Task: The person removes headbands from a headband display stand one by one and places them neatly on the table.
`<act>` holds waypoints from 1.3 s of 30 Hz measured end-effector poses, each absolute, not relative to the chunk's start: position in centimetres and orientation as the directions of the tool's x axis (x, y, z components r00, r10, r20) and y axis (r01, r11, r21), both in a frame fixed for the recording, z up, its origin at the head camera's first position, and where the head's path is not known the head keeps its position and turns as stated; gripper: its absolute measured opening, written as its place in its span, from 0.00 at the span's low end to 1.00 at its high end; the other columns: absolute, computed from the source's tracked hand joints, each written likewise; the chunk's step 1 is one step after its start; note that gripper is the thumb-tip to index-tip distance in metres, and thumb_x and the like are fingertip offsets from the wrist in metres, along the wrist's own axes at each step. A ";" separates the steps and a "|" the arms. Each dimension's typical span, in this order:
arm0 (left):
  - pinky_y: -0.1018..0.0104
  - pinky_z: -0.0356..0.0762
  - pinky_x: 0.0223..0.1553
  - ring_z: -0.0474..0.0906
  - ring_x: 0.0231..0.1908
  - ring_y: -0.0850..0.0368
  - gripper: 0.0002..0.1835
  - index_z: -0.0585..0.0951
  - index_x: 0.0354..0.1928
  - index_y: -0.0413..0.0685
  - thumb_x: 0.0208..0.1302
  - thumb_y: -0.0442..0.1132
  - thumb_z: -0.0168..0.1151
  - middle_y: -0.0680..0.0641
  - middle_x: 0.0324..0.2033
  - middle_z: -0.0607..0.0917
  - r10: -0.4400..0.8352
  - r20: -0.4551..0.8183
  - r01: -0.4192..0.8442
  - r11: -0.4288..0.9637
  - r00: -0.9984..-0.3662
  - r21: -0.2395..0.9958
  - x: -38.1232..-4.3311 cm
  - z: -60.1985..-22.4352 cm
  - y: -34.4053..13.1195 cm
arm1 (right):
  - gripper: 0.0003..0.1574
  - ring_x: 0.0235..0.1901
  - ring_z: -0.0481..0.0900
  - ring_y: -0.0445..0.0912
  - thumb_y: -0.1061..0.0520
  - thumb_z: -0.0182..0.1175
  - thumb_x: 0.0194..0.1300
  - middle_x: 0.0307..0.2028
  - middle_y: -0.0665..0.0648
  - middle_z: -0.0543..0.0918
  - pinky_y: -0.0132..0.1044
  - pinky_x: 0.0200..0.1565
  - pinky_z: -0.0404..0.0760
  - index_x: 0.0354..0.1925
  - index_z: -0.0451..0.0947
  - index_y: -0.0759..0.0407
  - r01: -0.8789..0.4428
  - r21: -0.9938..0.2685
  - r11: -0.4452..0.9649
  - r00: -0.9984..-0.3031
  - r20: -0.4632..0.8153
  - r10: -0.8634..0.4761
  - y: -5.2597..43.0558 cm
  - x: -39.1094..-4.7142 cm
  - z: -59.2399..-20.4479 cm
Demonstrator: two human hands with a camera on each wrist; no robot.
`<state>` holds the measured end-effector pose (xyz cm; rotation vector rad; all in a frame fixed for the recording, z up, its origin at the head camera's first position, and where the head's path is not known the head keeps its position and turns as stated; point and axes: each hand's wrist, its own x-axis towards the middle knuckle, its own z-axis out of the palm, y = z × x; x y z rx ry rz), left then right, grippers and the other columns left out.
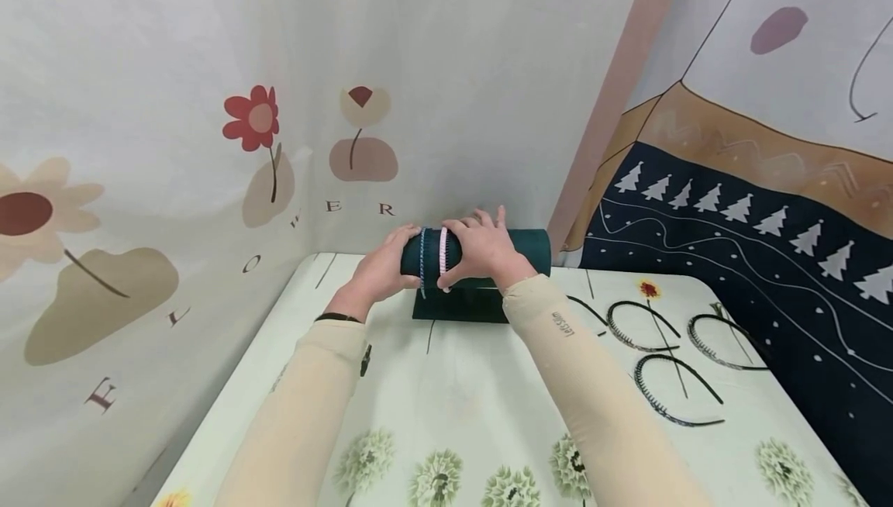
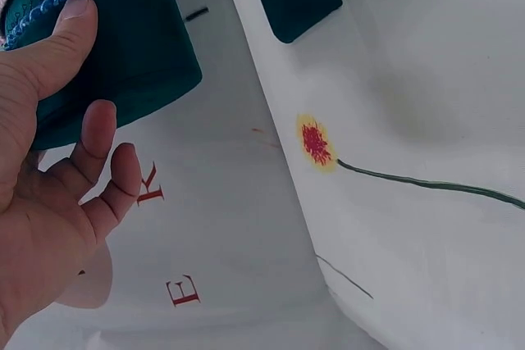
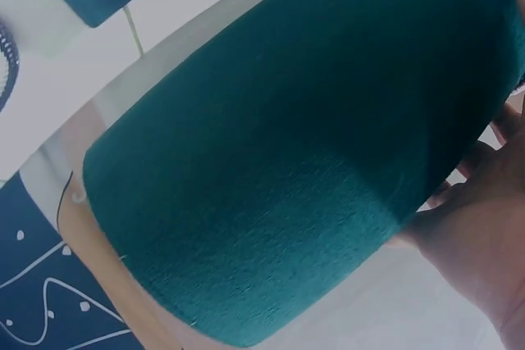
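A dark green velvet display roll [image 1: 532, 250] lies sideways on a stand with a flat green base [image 1: 456, 307] at the back of the table. Around its left part run a blue headband [image 1: 422, 259] and, just right of it, a pink headband [image 1: 443, 251]. My left hand [image 1: 382, 268] holds the blue one, fingers at the top and thumb lower down; the left wrist view shows the thumb pressing on it. With thumb and fingertips, my right hand [image 1: 484, 250] grips the pink one across the roll. The right wrist view shows mostly the bare velvet [image 3: 271, 161].
Several black toothed headbands [image 1: 673, 391] lie spread on the right side of the table [image 1: 460, 391], which has a flower-print cover. Printed cloth [image 1: 460, 88] hangs right behind the roll, and a dark cloth with white trees [image 1: 698, 236] hangs at the right.
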<state>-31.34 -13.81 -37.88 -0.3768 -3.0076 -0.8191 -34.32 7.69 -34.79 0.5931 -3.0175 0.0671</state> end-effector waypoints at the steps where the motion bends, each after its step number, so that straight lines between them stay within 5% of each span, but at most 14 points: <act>1: 0.36 0.72 0.76 0.67 0.76 0.37 0.54 0.53 0.86 0.58 0.66 0.43 0.78 0.48 0.86 0.52 0.229 0.065 0.230 0.834 -0.971 0.501 -31.3 -37.9 -13.8 | 0.74 0.82 0.54 0.62 0.19 0.78 0.46 0.79 0.57 0.70 0.74 0.82 0.39 0.83 0.59 0.39 -0.379 -0.033 0.925 -0.924 0.072 -0.376 7.8 -34.3 -34.7; 39: 0.34 0.69 0.77 0.62 0.79 0.37 0.54 0.53 0.86 0.61 0.67 0.44 0.77 0.50 0.87 0.51 0.214 0.037 0.202 0.831 -0.976 0.518 -31.7 -38.1 -13.9 | 0.75 0.83 0.51 0.64 0.24 0.81 0.46 0.79 0.61 0.70 0.73 0.83 0.40 0.83 0.58 0.41 -0.362 -0.138 0.922 -0.932 0.038 -0.360 11.8 -33.5 -34.3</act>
